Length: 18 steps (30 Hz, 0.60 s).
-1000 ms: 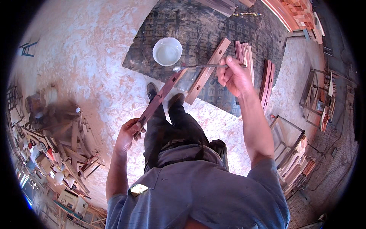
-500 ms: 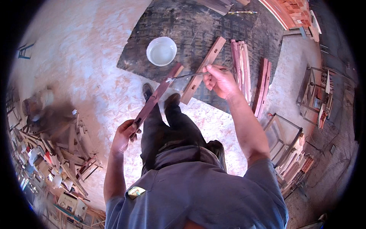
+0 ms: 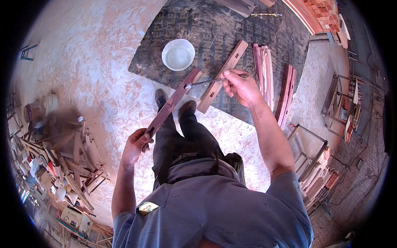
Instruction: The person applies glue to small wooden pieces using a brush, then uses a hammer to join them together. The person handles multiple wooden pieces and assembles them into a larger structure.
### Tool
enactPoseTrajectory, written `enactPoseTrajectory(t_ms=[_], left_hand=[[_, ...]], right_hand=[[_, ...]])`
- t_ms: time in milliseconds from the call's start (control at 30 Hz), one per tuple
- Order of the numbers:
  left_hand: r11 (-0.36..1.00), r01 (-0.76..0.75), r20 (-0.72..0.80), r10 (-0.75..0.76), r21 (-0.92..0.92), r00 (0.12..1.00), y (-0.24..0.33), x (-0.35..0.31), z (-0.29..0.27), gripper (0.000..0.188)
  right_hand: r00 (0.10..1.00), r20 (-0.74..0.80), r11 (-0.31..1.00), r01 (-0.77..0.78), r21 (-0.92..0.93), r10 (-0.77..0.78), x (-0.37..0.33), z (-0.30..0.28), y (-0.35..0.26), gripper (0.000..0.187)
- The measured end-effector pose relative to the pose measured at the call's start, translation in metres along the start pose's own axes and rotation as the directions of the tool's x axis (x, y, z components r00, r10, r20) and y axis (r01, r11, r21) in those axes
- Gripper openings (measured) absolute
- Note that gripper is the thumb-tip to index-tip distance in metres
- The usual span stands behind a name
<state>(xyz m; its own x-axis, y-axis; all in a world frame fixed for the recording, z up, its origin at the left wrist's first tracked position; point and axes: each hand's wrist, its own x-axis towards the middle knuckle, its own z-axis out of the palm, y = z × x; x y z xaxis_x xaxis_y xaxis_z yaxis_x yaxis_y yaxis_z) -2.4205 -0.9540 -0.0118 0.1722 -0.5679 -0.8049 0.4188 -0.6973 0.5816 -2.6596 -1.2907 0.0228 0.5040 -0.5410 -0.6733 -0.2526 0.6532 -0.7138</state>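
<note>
My left hand (image 3: 138,146) grips the lower end of a dark reddish wooden rail (image 3: 170,104), which slants up and away to the right. A dark slot shows in the rail close to my fingers. Between the thumb and fingers of my right hand (image 3: 241,87) is a thin dark stick (image 3: 207,82). Its tip, with a dab of white paste, meets the rail near the far end. Beyond that end stands a white bowl (image 3: 178,55) with pale contents. A lighter slotted wooden piece (image 3: 222,76) lies behind the stick.
Several wooden strips (image 3: 264,74) and a reddish pair (image 3: 286,95) lie to the right on the dark printed sheet (image 3: 198,29). A brass-coloured bar clamp (image 3: 266,15) rests farther off. Scrap wood (image 3: 76,161) is heaped at the left, and a metal frame (image 3: 308,151) stands at the right.
The view has shifted slightly. Both hands keep their hold, and the stick's tip stays at the rail's far end, with the white dab there looking a little different.
</note>
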Motion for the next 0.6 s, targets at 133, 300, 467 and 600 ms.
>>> enactPoseTrajectory(t_ms=[133,300,467,600], left_hand=[[0.990,-0.038,-0.030,0.043,0.135,0.999,0.008,-0.005,0.007,0.046],[0.984,-0.071,-0.013,0.074,0.165,0.997,0.010,-0.008,0.007,0.049],[0.961,-0.112,-0.032,0.124,0.255,0.992,0.009,-0.009,0.010,0.049],[0.950,-0.141,-0.024,0.153,0.279,0.988,0.007,-0.008,0.009,0.048]], right_hand=[[0.999,-0.005,0.978,0.050,-0.203,-0.052,-0.001,0.007,-0.004,0.024],[0.981,0.023,0.825,0.173,-0.538,-0.191,-0.014,0.028,-0.007,0.026],[0.988,0.069,0.840,0.156,-0.520,-0.141,-0.021,0.036,-0.009,0.026],[0.960,0.099,0.747,0.267,-0.609,-0.262,-0.017,0.029,-0.006,0.024]])
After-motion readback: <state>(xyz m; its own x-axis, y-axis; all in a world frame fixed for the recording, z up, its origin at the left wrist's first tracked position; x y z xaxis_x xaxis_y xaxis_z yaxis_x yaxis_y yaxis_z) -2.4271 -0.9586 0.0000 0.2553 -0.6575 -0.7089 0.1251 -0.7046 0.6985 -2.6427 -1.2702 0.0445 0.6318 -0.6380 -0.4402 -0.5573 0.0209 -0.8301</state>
